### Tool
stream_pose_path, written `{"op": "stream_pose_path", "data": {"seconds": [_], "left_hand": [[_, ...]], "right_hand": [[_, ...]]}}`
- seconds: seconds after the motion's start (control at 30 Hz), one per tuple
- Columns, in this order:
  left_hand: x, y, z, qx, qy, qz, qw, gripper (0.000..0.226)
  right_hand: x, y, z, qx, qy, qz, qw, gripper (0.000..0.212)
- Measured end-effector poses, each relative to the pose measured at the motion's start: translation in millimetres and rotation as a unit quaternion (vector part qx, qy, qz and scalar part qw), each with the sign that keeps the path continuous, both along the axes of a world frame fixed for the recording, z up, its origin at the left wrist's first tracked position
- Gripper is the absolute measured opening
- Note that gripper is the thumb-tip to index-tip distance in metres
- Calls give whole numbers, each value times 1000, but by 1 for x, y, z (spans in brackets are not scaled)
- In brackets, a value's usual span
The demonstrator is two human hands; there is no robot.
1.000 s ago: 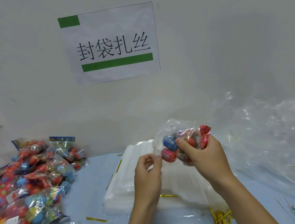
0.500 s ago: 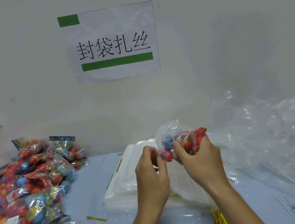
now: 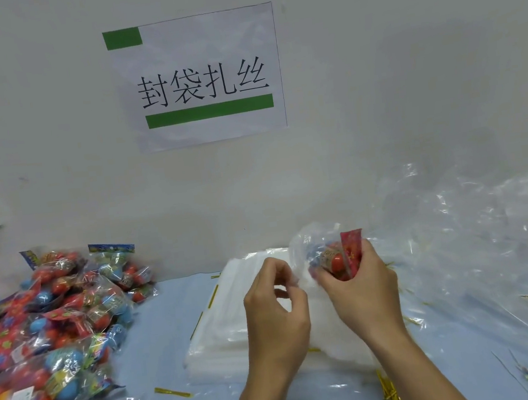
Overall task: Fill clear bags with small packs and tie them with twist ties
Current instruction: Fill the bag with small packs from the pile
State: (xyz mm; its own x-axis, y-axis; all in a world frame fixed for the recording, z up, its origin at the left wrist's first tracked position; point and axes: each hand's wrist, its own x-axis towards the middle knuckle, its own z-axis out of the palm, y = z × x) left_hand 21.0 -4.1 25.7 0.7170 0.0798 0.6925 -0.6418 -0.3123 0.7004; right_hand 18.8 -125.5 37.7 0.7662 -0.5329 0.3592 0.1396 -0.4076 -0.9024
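My right hand (image 3: pixel 362 290) grips a small pack (image 3: pixel 337 259) of red and blue balls with a red header, raised above the table. A clear bag (image 3: pixel 307 244) is wrapped loosely over the pack's far end. My left hand (image 3: pixel 277 310) pinches the clear bag's edge just left of the pack. Both hands hover over a flat stack of clear bags (image 3: pixel 224 329) on the blue table (image 3: pixel 168 352). Gold twist ties (image 3: pixel 390 392) lie in a bunch near my right forearm.
A heap of colourful packs (image 3: pixel 51 339) fills the left side. Crumpled clear plastic (image 3: pixel 478 241) spreads over the right. Loose gold ties (image 3: pixel 172 392) lie scattered on the table. A paper sign (image 3: pixel 199 79) hangs on the wall behind.
The pack and my right hand have dropped and tilted, with the red header now pointing up. My left hand shifted its pinch along the bag's edge.
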Motion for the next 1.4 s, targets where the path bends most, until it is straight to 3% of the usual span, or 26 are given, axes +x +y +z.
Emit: {"op": "stream_pose_path", "data": {"seconds": [0.07,0.17,0.23,0.27,0.37,0.57,0.6,0.67,0.77,0.87,0.97,1.03,1.13,1.27,1.4], "left_hand": [[-3,0,0,20,16,-20,999,10],[-4,1,0,-25,91,-11,996,47],[-2,1,5,-69,139,-10,988,59],[-1,2,7,-86,153,-14,984,54],[2,3,9,-115,120,-9,986,10],[-6,-2,18,-30,1,4,1000,9],[-8,-3,20,-19,-6,-6,1000,6],[-10,-4,20,-20,-10,-39,999,25],[-9,-5,19,-132,66,-11,989,30],[0,3,14,-240,225,17,944,34],[6,7,9,-302,347,-101,882,36],[6,5,7,-284,349,-125,884,32],[7,2,4,-234,302,-59,922,19],[7,4,6,-209,234,-19,949,28],[4,2,7,-190,189,-30,963,25]], "right_hand": [[-1,-1,-2,-11,20,50,999,32],[-2,-1,-2,-19,24,132,991,34],[-2,-1,-3,-36,21,174,984,40],[-3,0,-3,-52,18,192,980,44],[-4,2,-4,-93,4,223,970,48],[-4,6,-7,-211,29,37,976,20],[-4,5,-7,-200,18,27,979,17],[-3,3,-6,-151,-4,33,988,15],[1,2,-3,-40,-26,50,998,32],[2,2,0,78,-27,138,987,44],[-1,7,2,126,-16,215,968,42],[0,9,0,126,-10,211,969,30],[2,7,-2,127,-23,149,980,40],[2,1,-2,132,-33,20,990,39],[2,1,-4,147,-23,7,989,36]]}}
